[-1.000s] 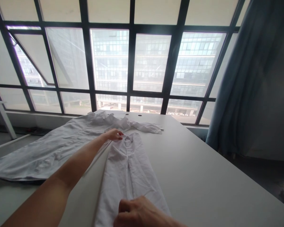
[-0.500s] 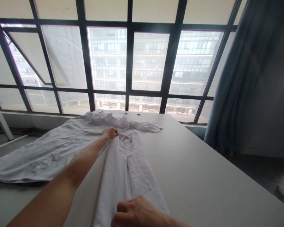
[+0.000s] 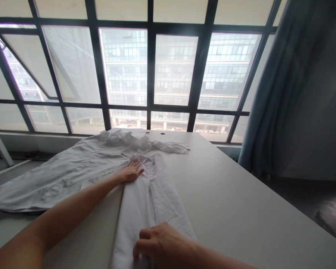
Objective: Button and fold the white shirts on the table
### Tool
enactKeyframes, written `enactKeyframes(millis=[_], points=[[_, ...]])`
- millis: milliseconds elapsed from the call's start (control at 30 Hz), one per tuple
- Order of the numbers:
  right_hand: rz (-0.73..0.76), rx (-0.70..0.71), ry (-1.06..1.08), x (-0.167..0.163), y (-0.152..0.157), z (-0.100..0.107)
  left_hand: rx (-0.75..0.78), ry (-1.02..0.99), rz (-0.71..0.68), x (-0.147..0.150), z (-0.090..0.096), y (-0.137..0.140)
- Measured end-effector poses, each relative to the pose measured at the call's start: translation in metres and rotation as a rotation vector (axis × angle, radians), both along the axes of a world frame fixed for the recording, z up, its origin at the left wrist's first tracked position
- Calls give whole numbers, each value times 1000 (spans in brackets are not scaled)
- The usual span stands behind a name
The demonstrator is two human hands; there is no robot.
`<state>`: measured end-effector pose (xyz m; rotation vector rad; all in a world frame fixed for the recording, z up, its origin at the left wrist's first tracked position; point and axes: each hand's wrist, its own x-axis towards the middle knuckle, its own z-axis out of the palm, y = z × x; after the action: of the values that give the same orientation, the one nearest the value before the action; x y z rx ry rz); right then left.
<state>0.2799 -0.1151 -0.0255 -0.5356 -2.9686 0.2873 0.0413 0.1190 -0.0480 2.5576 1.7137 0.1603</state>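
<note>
Left hand flat, right hand curled on white garment

Left hand: palm down, fingers a bit spread, pressing on cloth, no pinch seen. Right hand: knuckles up, fingers curled down; fingertips partly hidden, can't tell if they pinch cloth.

White garment: long narrow strip under both hands. Far end with rumpled opening just past left fingertips; near part under right hand, cut off by frame edge. Dark center line runs just right of left hand, down toward right hand. Some creases between the hands, on the right side of that line.

Second garment: pale, wrinkled, spread wide to the left of left hand. Its crumpled far part lies beyond left fingertips, reaching off rightward.

White table: under everything, bare surface right of both hands. Two dark holes well beyond left hand. Window frame past those. Blue curtain far right of both hands.
</note>
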Motion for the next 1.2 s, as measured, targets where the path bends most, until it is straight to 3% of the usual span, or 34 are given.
enactKeyframes(millis=[333,400,500,633,733,867,1033,1200], points=[[-49,16,32,-4,5,-7,-69,-8,-12,24,3,32],[-172,11,185,2,14,-2,-65,-3,-15,29,1,40],[-471,40,360,15,41,13,-19,-12,24,34,-5,55],[-616,43,199,28,90,24,33,-34,103,39,-9,75],[-607,-31,69,29,118,17,29,-43,148,40,-7,87],[-617,-59,50,26,132,4,34,-82,192,41,0,92],[-618,-47,63,28,135,-4,113,-116,122,42,18,58],[-605,-10,59,28,132,-3,52,-61,-179,36,24,-35]])
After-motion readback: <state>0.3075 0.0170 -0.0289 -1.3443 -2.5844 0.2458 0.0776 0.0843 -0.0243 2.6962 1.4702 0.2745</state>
